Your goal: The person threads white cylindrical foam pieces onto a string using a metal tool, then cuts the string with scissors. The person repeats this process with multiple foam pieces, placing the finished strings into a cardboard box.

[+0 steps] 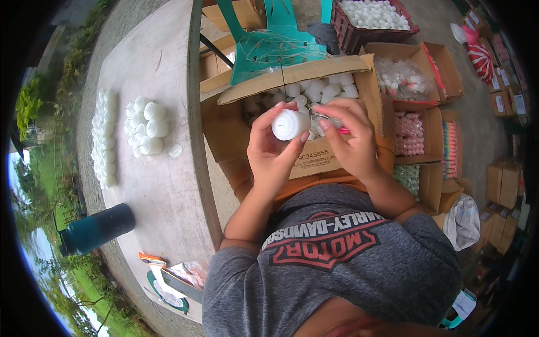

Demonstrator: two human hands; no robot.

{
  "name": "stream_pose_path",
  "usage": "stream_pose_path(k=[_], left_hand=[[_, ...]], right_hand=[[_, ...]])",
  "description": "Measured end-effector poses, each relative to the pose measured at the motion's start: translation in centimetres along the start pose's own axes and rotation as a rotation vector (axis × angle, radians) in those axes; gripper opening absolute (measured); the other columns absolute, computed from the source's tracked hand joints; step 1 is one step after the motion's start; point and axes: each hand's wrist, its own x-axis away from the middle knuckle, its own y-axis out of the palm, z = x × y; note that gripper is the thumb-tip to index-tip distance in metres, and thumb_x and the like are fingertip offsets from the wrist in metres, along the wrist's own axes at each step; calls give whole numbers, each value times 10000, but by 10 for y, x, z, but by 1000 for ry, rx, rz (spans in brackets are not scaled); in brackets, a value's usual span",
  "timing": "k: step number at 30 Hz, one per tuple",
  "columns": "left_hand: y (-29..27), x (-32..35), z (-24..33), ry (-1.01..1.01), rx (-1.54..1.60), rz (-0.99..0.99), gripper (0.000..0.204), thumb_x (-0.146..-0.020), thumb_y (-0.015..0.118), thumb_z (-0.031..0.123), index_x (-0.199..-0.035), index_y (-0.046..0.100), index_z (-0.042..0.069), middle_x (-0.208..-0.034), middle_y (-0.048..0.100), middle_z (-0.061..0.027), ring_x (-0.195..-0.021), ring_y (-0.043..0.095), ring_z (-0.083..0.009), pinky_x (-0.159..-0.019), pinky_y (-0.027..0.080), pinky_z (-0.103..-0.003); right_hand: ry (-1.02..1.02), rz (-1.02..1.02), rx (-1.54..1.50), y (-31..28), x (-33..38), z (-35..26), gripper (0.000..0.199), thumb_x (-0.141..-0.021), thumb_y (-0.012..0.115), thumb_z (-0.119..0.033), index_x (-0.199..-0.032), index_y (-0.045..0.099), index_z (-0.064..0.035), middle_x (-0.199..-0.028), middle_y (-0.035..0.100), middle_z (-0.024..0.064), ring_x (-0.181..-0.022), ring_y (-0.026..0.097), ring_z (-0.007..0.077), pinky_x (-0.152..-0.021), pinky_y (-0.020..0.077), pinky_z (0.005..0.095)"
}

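Over a box (320,68), the left hand (270,141) gripped a white candle (290,124) and the right hand (355,137) pinched a metal tool (320,116). More candles (331,92) lay toward the box's far right corner.

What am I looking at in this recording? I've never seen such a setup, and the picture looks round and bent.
There is no machine here, just a person's two bare hands. The single view comes from a wide fisheye camera on the person's head, looking down, so straight edges curve. The left hand holds a white cylinder; the right hand holds a small tool with pink on it, mostly hidden by the fingers. On the pale table at left stand white cylinders in two groups and a dark teal bottle. More white pieces lie in the open cardboard box ahead.
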Motion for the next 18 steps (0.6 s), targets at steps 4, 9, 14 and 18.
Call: stream_pose_path(k=[4,9,14,18], left_hand=[[-4,-4,-5,273,-547,-83,530,-649,733,-27,-1144,560,47,-1118,584,-134,-1039,562,-253,-871,461,-348],[1,-5,-1,374,-807,-138,540,-597,747,-4,-1109,597,83,-1052,604,-93,-922,566,-280,-801,463,-345],[1,-6,-2,300,-729,-242,451,-641,726,-22,-1060,577,53,-1061,607,-112,-980,580,-286,-837,467,-357],[-6,-13,-13,230,-681,-250,399,-678,713,-6,-1044,562,43,-1059,604,-115,-983,582,-276,-847,457,-345]], right_hand=[[-68,-24,38,-4,-4,-6,271,-693,735,-83,-957,673,-81,-892,600,38,-781,513,207,-696,414,322],[-177,-49,172,-2,-1,-4,183,-706,716,-52,-866,630,-66,-896,588,40,-752,515,217,-666,419,316],[137,-58,-288,-12,-7,-11,81,-880,567,-62,-900,511,-7,-878,558,81,-686,559,156,-606,477,280],[255,-31,-746,-31,-17,-25,172,-978,416,-147,-934,463,13,-918,541,108,-687,581,128,-611,511,269]])
